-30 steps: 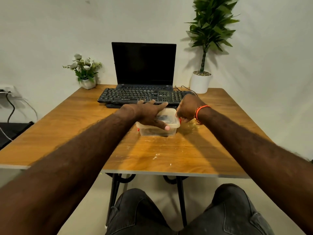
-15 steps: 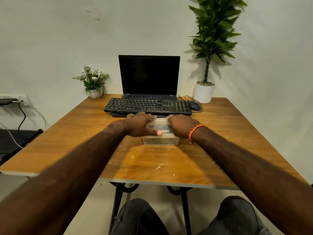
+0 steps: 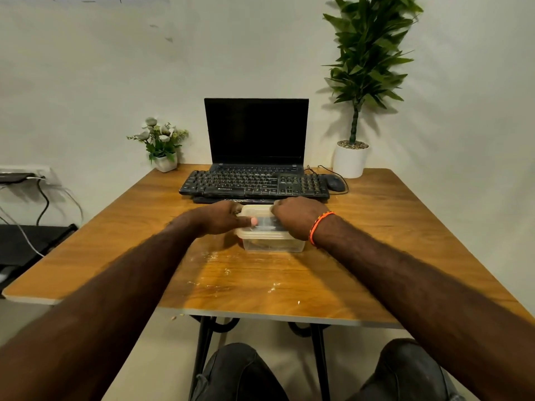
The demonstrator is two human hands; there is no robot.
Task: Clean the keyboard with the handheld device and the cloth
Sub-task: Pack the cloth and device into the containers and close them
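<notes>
The desk in front of me carries everything: the laptop at the back with its screen dark, the black keyboard lying just before it, a mouse just beside the keyboard's right end, and a clear plastic box near me, close to the keyboard's front edge. Pale crumbs are scattered on the wood between the box and my edge of the desk.

As I judge it, the cleaning has not begun. The keyboard lies untouched, and neither the handheld device nor the cloth is out in the open; something dark shows through the lid, but I cannot tell what it is. Getting the box open looks like the step in hand, with all the brushing and wiping left.

Both my forearms reach straight out, converging on the box. My left hand wraps its left end, thumb laid across the lid, fingers curled over the far edge. My right hand, with an orange band at the wrist, grips the right end, knuckles up, fingers hooked over the lid's rim.
</notes>
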